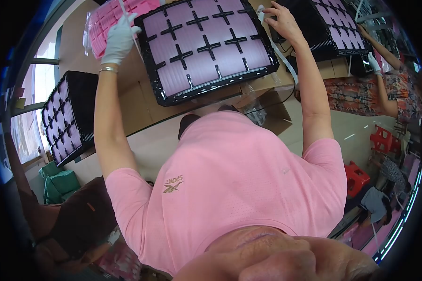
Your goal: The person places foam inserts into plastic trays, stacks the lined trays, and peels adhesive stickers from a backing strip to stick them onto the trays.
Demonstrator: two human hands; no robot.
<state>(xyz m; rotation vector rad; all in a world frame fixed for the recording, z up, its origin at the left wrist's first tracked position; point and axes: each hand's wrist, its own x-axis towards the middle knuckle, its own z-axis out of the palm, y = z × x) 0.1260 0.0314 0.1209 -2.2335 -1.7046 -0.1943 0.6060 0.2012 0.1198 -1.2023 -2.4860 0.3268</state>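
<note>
In front of me a large black-framed tray pack (208, 47) lies tilted on the table, with pinkish-purple panels and black cross-shaped dividers on its face. My left hand (120, 41), in a white glove, is at its upper left corner, fingers closed around a narrow white strap (137, 50) that runs down along that side. Bare and with fingers apart, my right hand (284, 21) is beyond the upper right corner. A second white strap (287, 65) hangs down the right side, its upper end close to these fingertips.
Bright pink trays in clear plastic (98, 28) lie behind my left hand. Similar black packs stand at left (63, 119) and right (342, 28). An open cardboard box (276, 112) sits below the table edge. A co-worker in patterned clothing (361, 96) works at right; red stools (356, 178) stand behind.
</note>
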